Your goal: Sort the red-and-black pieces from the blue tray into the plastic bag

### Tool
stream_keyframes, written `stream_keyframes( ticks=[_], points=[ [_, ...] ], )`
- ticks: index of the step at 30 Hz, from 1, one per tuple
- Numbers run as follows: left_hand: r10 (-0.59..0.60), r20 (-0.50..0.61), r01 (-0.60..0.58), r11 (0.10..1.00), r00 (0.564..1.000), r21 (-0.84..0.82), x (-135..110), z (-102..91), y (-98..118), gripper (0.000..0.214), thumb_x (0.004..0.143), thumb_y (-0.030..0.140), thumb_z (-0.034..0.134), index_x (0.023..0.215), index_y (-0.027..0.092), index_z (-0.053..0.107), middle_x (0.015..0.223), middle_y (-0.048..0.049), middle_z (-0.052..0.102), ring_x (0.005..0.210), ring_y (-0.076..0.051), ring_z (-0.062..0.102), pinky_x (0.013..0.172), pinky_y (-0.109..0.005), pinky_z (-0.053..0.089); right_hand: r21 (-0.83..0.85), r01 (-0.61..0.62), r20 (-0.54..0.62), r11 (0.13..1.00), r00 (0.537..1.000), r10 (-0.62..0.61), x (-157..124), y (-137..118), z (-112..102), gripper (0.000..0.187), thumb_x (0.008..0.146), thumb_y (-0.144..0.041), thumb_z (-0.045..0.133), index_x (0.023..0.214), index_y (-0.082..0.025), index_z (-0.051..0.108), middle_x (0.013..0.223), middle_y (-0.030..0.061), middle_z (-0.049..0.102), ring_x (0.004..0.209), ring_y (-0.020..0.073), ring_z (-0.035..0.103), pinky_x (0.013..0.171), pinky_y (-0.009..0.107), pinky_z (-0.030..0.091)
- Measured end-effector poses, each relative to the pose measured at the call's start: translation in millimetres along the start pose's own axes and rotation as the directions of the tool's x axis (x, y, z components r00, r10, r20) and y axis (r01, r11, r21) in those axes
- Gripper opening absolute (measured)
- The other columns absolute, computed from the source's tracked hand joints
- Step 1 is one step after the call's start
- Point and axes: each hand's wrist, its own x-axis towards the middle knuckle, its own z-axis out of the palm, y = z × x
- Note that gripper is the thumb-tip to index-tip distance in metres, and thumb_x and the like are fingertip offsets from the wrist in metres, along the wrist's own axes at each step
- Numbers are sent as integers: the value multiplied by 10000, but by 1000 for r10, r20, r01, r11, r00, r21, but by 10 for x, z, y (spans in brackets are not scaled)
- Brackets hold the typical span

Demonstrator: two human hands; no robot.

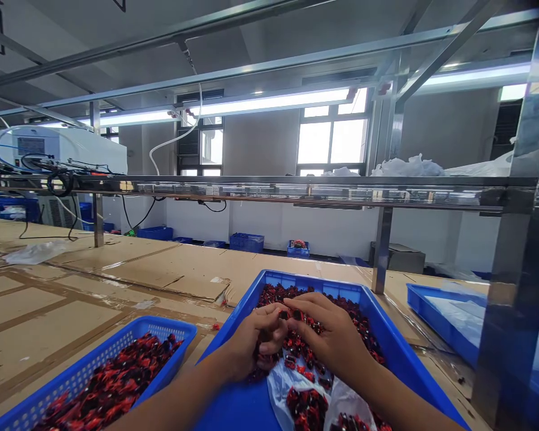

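Note:
Both my hands are inside a blue plastic tray (388,335) heaped with small red and black parts (278,294). My left hand (251,341) is curled, fingers closed round one or a few of these parts. My right hand (332,335) lies over the heap with its fingertips pinching a small red and black part (291,313) where the two hands meet. A clear plastic bag (282,383) holding more of the parts lies at the tray's near end, under my wrists.
A blue mesh basket (170,329) of the same parts stands at the left on the cardboard-covered table (72,299). Another blue tray (422,302) with plastic sheet sits right. Steel posts (381,251) and a shelf rail (296,188) cross in front.

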Motion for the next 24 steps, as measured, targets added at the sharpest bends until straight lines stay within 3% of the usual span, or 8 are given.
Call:
stream_keyframes(
  ticks=[6, 10, 12, 14, 17, 21, 22, 24],
  points=[
    [-54, -42, 51, 996, 998, -67, 15, -16, -34, 347, 802, 503, 658, 847, 216, 469, 678, 71, 356, 419, -33, 215, 354, -162, 148, 11, 53, 26, 999, 998, -53, -31, -12, 63, 311, 893, -182, 594, 1184, -276, 654, 1101, 64, 667, 1034, 220, 589, 900, 365, 483],
    [-136, -79, 129, 988, 988, -83, 43, -40, -65, 339, 855, 529, 565, 827, 196, 513, 625, 77, 270, 410, -42, 182, 344, -174, 126, 244, -289, -30, 926, 952, 305, 4, -63, 98, 155, 910, -297, 561, 1002, -240, 673, 961, 46, 678, 917, 219, 612, 818, 355, 482],
    [-144, -104, 134, 985, 984, -105, 59, -56, -77, 333, 862, 532, 549, 927, 205, 561, 628, 78, 264, 415, -44, 183, 344, -169, 123, 534, -459, 6, 710, 842, 540, 23, -20, 98, 201, 900, -386, 549, 938, -213, 644, 860, 37, 660, 784, 199, 617, 710, 331, 499],
    [-137, -124, 121, 984, 983, -127, 72, -68, -80, 349, 851, 534, 564, 990, 214, 577, 631, 79, 267, 423, -43, 183, 344, -166, 123, 768, -515, 150, 382, 724, 674, 32, 74, 78, 215, 862, -395, 552, 904, -193, 611, 817, 32, 636, 686, 169, 600, 616, 298, 498],
    [-144, -155, 119, 980, 977, -162, 82, -73, -61, 371, 837, 552, 576, 957, 200, 584, 619, 81, 256, 420, -41, 171, 336, -169, 128, 779, -622, 405, 84, 601, 689, 15, 226, 45, 195, 807, -369, 529, 849, -186, 579, 796, 15, 604, 583, 111, 544, 471, 216, 418],
    [-126, -177, 86, 972, 976, -216, 87, -71, -32, 351, 840, 536, 585, 934, 199, 574, 611, 83, 259, 404, -36, 182, 328, -168, 132, 598, -795, 570, 99, 509, 646, -39, 239, 116, 260, 788, -421, 602, 698, -184, 547, 564, -53, 471, 380, 60, 302, 343, 186, 137],
    [-119, -193, 73, 971, 974, -230, 90, -74, -31, 349, 840, 532, 589, 936, 198, 572, 611, 84, 260, 401, -34, 188, 327, -165, 133, 572, -802, 555, 175, 535, 638, -51, 203, 153, 266, 767, -411, 654, 679, -181, 553, 526, -66, 442, 378, 56, 272, 357, 190, 125],
    [-101, -229, 40, 966, 968, -255, 97, -87, -35, 354, 836, 525, 602, 945, 189, 572, 615, 86, 262, 398, -27, 200, 326, -158, 130, 462, -756, 457, 464, 652, 606, -71, 109, 222, 238, 705, -364, 749, 718, -178, 601, 510, -77, 445, 420, 62, 319, 407, 191, 187]
  ],
)
